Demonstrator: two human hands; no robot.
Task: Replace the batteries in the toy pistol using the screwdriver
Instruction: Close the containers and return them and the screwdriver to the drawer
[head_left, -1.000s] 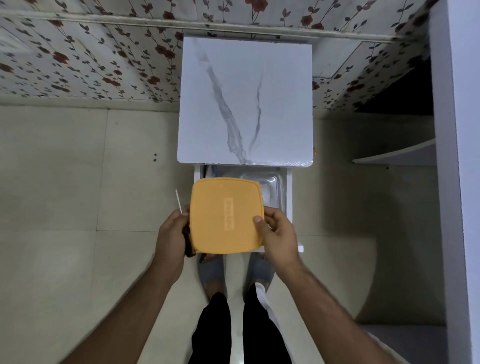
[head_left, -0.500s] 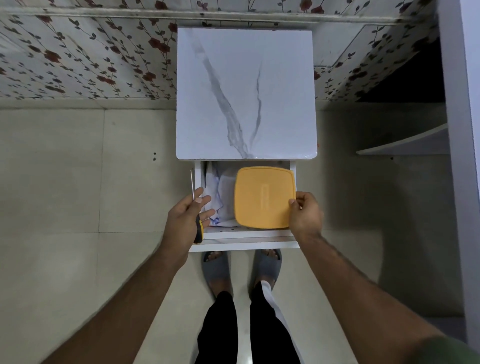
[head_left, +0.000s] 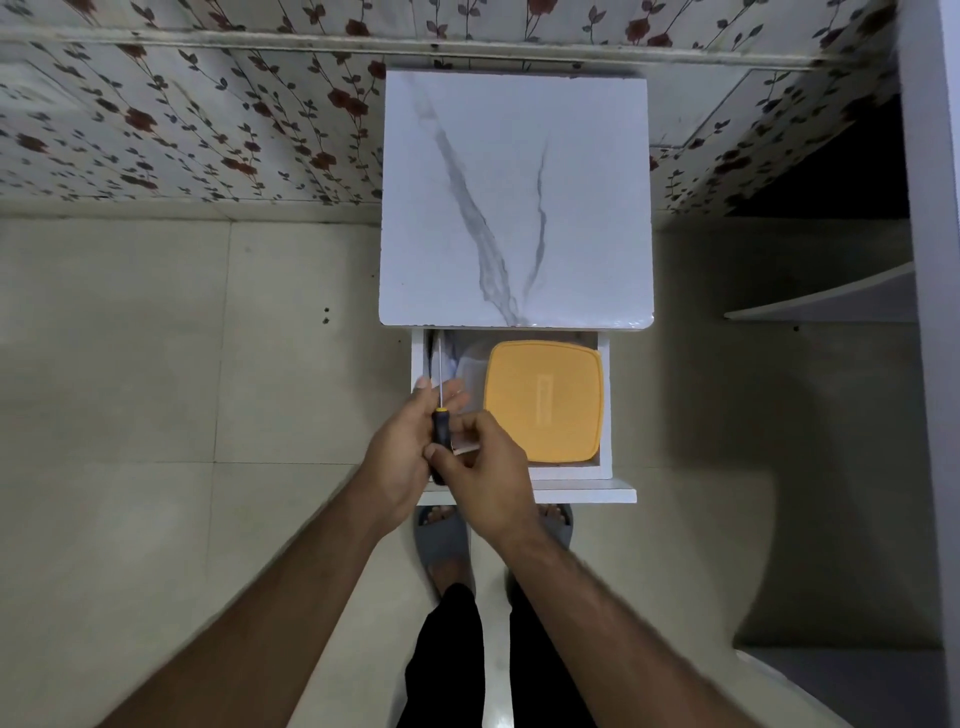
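While both hands met over the open drawer (head_left: 511, 472), the left hand (head_left: 402, 457) cradled the screwdriver (head_left: 440, 439), its fingers (head_left: 457, 391) loosely spread along the thin shaft, which pointed away from the person. The right hand (head_left: 480, 475) pinched the black handle from the side. An orange-lidded box (head_left: 543, 400) lay in the drawer under a marble-patterned worktop (head_left: 514, 197). No toy pistol was visible. With both grips so light, the tool could likely slip during the handover and fall into the drawer or onto the sandalled feet.
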